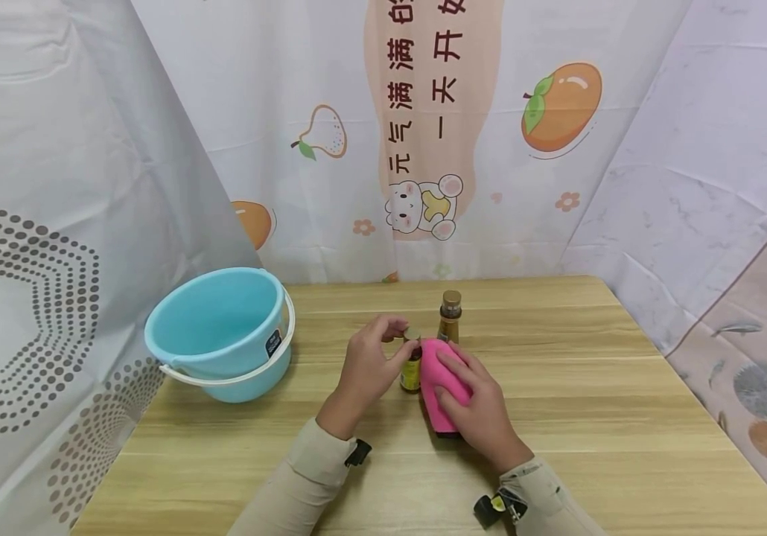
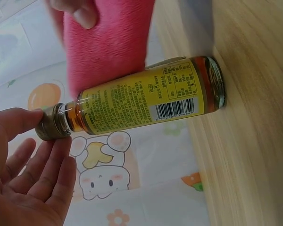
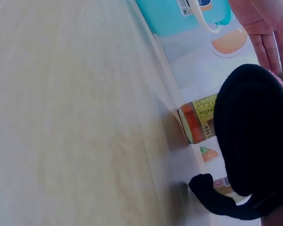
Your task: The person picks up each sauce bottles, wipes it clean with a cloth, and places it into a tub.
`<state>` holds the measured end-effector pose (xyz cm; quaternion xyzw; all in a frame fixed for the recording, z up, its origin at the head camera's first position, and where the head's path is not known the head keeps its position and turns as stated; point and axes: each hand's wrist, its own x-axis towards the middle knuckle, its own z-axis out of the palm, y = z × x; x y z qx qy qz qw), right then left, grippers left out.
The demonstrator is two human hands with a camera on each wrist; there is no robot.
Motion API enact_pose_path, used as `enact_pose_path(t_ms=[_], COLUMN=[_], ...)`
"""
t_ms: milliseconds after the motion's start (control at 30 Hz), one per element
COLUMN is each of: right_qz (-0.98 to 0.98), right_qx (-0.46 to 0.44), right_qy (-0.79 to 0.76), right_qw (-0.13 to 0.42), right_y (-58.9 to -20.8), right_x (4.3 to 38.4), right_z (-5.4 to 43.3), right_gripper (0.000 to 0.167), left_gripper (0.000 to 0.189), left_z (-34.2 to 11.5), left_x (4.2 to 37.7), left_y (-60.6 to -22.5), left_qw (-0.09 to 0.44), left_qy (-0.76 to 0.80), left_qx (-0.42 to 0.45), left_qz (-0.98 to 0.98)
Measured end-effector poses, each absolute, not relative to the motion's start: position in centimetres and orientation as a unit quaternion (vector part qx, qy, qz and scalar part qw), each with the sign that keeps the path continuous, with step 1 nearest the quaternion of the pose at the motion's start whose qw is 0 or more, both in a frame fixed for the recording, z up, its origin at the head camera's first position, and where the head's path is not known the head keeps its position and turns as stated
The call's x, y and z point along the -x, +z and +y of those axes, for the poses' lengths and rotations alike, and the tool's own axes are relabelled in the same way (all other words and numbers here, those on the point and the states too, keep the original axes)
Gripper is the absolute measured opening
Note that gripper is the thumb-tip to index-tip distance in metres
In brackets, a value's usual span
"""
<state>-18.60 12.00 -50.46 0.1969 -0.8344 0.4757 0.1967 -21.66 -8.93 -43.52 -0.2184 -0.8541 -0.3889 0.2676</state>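
Observation:
A small glass bottle with a yellow label and amber contents stands on the table. My left hand pinches its brownish-gold cap between thumb and fingers. With curled fingers my right hand grips a fuzzy pink cloth, laid against the bottle's label side. A black end shows below the pink. In the right wrist view a black rounded piece with a loop covers most of the right hand's work; the same bottle's base shows beside it. A taller brown-capped bottle stands just behind the cloth, its lower part hidden.
At the table's left side stands a light blue bucket with its white handle hanging down the front. The wooden table ends at a printed curtain behind and hanging sheets on both sides.

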Motion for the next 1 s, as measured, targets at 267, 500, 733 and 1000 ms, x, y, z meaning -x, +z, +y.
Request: enact_pose_path(t_ms=[267,500,733,1000], right_qz=[-0.817,-0.837,-0.855,-0.88], right_qx=[-0.218,-0.189,-0.167,-0.137], right_qy=[0.492,0.484,0.471,0.446], right_qw=[0.204,0.171,0.139,0.089], right_y=[-50.2,-50.16,-50.2,-50.56], right_x=[18.51,18.49,18.49,18.63], right_z=[12.09,11.97,11.89,11.99], right_gripper=[0.058,0.055,0.053,0.054], left_gripper=[0.028,0.029,0.029,0.028], left_z=[-8.94,-8.92,-8.97,-8.96], left_x=[21.73,21.64,21.66,21.61], left_y=[-43.47,-43.41,-43.44,-43.34], left_qw=[0.258,0.26,0.259,0.246], left_qy=[-0.39,-0.386,-0.386,-0.407], left_qx=[0.228,0.226,0.223,0.221], left_qz=[-0.854,-0.856,-0.857,-0.852])
